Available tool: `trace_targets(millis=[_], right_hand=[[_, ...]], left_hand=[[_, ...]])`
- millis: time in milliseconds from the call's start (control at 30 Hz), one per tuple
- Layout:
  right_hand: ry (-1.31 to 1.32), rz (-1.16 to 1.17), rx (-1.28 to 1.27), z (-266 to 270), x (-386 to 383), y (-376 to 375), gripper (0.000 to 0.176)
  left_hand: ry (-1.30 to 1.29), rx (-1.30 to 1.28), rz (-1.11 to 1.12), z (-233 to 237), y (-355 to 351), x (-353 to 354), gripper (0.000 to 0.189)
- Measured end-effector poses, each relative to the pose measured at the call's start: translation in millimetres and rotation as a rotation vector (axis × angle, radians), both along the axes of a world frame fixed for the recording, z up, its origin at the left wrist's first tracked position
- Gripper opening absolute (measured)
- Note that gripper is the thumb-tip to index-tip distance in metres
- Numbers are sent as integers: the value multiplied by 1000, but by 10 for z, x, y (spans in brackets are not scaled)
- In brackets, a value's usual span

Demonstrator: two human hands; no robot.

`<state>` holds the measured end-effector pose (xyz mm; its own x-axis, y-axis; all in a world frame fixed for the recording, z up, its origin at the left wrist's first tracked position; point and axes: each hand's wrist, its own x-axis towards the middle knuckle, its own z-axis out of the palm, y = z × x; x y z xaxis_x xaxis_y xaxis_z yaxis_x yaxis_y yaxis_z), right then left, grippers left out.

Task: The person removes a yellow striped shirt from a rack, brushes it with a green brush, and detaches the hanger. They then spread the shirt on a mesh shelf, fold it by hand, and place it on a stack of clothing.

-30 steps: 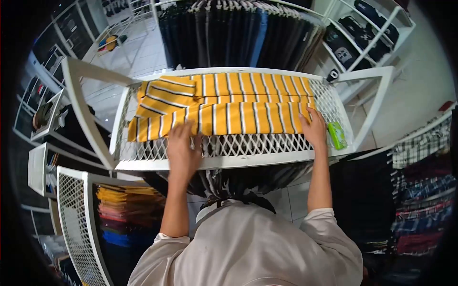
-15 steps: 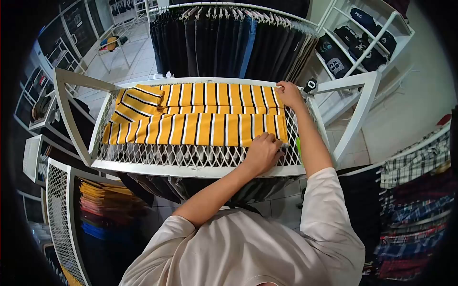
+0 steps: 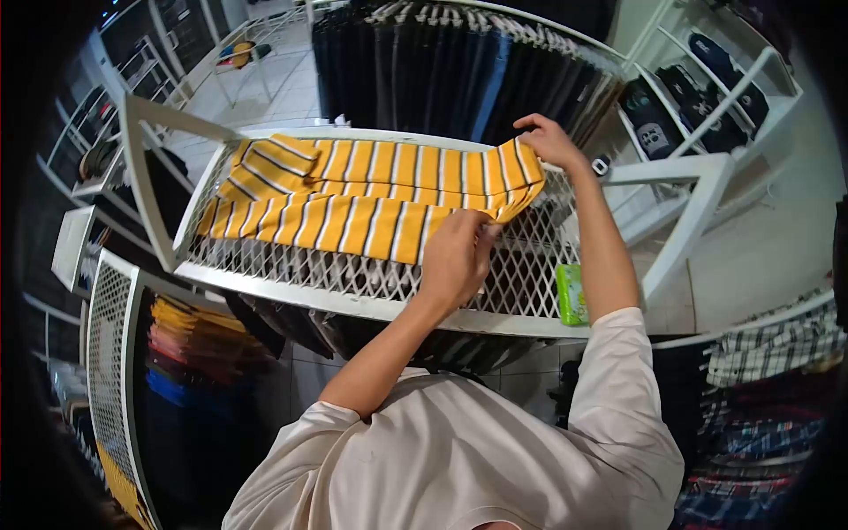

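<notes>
A yellow shirt (image 3: 389, 168) with black and white stripes lies folded lengthwise on a white mesh rack top (image 3: 353, 302). One striped flap, like a sleeve, is folded over at its left end. At the near right edge, my left hand (image 3: 458, 258) pinches the cloth, fingers closed. My right hand (image 3: 552, 148) is at the far right corner, one finger stretched out and the others closed on the fabric. Between the hands the right end of the shirt is raised and bunched. My right fingertips are partly hidden by the cloth.
A green packet (image 3: 571, 294) lies on the mesh near my right forearm. White frame uprights (image 3: 685, 212) rise at both ends. Hanging trousers (image 3: 415, 79) stand behind, a shelf of caps (image 3: 689, 97) at back right, folded clothes (image 3: 190, 344) at lower left, checked shirts (image 3: 777, 353) at right.
The shirt's right end has been lifted and drawn inward, no longer flat. My left hand has moved left and up with the near edge. The green packet has come into fuller view.
</notes>
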<state>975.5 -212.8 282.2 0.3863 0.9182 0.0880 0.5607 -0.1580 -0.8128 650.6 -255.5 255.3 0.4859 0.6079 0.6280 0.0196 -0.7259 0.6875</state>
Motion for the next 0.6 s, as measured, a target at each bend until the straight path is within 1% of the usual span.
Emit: trace_targets(millis=[33, 67, 133, 200, 267, 300, 367, 400, 467, 500, 600], right_hand=[[31, 33, 6, 99, -84, 115, 24], [61, 70, 10, 216, -171, 246, 24], [205, 71, -88, 468, -434, 465, 25], [336, 125, -65, 617, -740, 702, 30], [431, 183, -42, 749, -1119, 924, 29], [423, 216, -53, 744, -1243, 1082, 29], [149, 277, -30, 683, -1467, 1418, 25], [143, 307, -35, 630, -1565, 1631, 25], [-44, 391, 100, 490, -1752, 2060, 28], [-46, 416, 99, 452, -1900, 2223, 28], [-29, 402, 348, 276, -2421, 2700, 25]], left_hand=[[4, -1, 30, 44, 113, -125, 16], [-39, -64, 108, 84, 234, -255, 16], [-107, -151, 251, 134, 485, -537, 17], [-109, -121, 400, 186, 729, -846, 18], [-167, -147, 483, 135, 980, -1124, 21], [-206, -227, 498, 110, 1085, -1251, 22], [-296, -364, 519, 27, 1300, -1506, 27], [-328, -383, 533, -69, 1444, -1642, 27], [-421, -431, 548, -114, 1630, -1883, 26], [-440, -445, 562, -75, 1695, -2011, 24], [-433, -366, 653, -169, 2016, -2378, 23]])
